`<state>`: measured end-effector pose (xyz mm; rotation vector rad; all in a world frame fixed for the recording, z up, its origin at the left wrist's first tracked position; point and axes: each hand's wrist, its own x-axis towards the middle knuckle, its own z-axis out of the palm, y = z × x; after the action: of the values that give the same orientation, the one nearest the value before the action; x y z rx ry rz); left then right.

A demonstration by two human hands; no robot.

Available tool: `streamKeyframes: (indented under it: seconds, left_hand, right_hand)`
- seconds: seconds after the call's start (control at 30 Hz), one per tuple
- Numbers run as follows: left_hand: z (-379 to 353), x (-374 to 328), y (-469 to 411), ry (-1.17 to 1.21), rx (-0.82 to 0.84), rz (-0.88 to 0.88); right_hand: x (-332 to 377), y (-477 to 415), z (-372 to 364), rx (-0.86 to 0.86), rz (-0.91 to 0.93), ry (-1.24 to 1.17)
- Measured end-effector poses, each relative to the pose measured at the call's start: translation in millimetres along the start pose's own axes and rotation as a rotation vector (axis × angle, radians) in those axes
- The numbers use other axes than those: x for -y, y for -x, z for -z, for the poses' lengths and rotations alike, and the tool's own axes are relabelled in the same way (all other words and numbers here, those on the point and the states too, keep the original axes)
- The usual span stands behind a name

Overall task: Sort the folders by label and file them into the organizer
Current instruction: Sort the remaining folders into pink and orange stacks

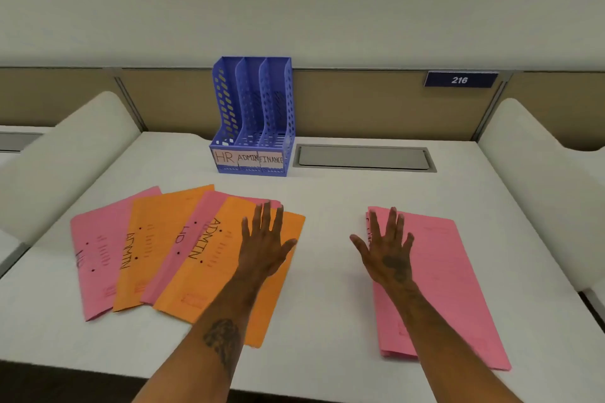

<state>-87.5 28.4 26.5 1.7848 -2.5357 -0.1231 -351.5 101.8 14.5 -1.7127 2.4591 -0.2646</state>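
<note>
While four folders fan out at the lower left of the frame, pink, orange, pink and orange (199,271), your left hand (265,247) lies flat and spread on the last, gripping nothing. At upper centre stands the blue organizer (252,118). Right of centre, your right hand (388,249) splays open over the pink stack (458,288), holding nothing.

Even, soft overhead light, no glare, faint shadows under the hands (389,249) on the white tabletop (327,271), wide-angle bowing near the tabletop's edges, overall slight softness, folder lettering partly smeared.
</note>
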Motion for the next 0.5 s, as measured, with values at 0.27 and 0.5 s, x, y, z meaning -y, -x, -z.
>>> streamKeyframes:
  seconds: [0.27, 0.5]
  left_hand:
    - [3.2, 120.5, 14.9, -0.005, -0.026, 0.019]
    - [-10.5, 199.3, 19.9, -0.034, 0.04, -0.069]
  right_hand:
    - [119.0, 11.5, -31.1, 0.016, 0.051, -0.015]
    - [200.5, 36.9, -72.0, 0.033, 0.001, 0.015]
